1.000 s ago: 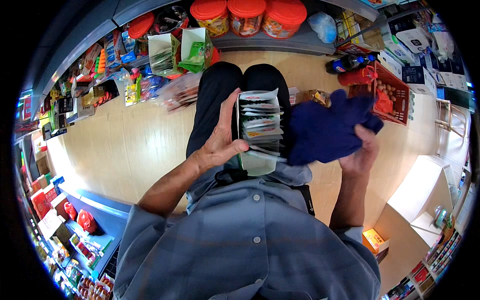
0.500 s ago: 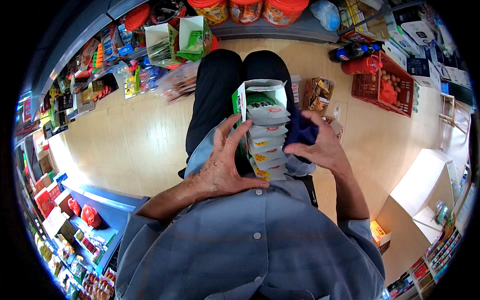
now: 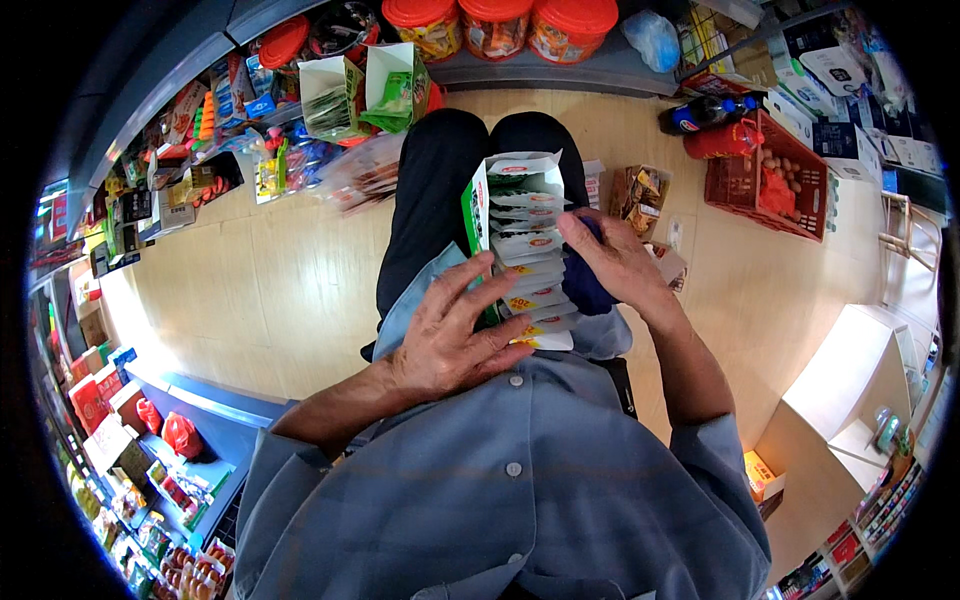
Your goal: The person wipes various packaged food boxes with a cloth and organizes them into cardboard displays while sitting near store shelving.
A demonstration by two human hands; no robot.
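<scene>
Left hand (image 3: 452, 335): fingers spread, clasping open green-and-white carton (image 3: 520, 250) of sachets against shirt front. Right hand (image 3: 612, 258): closed on dark blue cloth (image 3: 590, 290) beside carton. Beyond: snack box (image 3: 640, 196) on wooden floor, red crate (image 3: 775, 175), red-lidded jars (image 3: 500, 22) on shelf.

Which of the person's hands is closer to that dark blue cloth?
Right. The right hand rests directly on the dark blue cloth; the left hand is across the sachet box, away from it.
</scene>
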